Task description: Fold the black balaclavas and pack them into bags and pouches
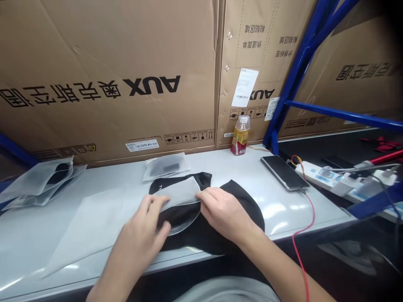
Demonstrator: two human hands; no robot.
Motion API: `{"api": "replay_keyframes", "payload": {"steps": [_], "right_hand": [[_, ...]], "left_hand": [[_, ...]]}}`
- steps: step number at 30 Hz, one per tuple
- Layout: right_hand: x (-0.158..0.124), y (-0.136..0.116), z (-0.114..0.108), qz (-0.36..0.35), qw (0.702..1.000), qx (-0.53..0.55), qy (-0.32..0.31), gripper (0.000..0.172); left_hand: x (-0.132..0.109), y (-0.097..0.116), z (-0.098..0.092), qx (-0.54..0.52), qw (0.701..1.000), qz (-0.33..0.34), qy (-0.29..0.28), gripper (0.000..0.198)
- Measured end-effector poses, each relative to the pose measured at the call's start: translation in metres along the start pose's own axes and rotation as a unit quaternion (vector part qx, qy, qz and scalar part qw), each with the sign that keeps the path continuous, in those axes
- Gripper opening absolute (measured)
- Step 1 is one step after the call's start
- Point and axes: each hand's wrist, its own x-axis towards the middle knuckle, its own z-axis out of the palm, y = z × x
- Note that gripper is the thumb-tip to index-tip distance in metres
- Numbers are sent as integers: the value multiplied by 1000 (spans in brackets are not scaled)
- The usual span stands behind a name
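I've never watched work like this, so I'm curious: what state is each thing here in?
Frosted plastic sleeve: lying partly over the cap, not fully covering it
Black cap: flattened on the table, under the hands
Left hand: fingers on the sleeve's left edge
Right hand: fingers on the sleeve's right edge
Drink bottle: upright, capped
Phone: lying flat, screen dark, red cable attached

Black cap (247,209) with white lettering (160,187), frosted white sleeve (179,193), blue shelving uprights (302,54)

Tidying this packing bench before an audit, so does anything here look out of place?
Yes: the large AUX carton behind the bench looks upside down. Its black logo and characters read inverted, and the print on the carton beside it is inverted too, so both seem to be stacked the wrong way up.
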Motion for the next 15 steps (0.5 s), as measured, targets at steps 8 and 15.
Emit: {"api": "replay_keyframes", "payload": {"steps": [8, 15], "right_hand": [[-16, 4, 6, 24, 999, 28, 14, 31], [-32, 17, -5, -67, 995, 56, -51, 51]], "left_hand": [[-6, -5, 15, 18, 997, 24, -69, 82], [-17, -13, -16, 42, 989, 133, -49, 65]]}}
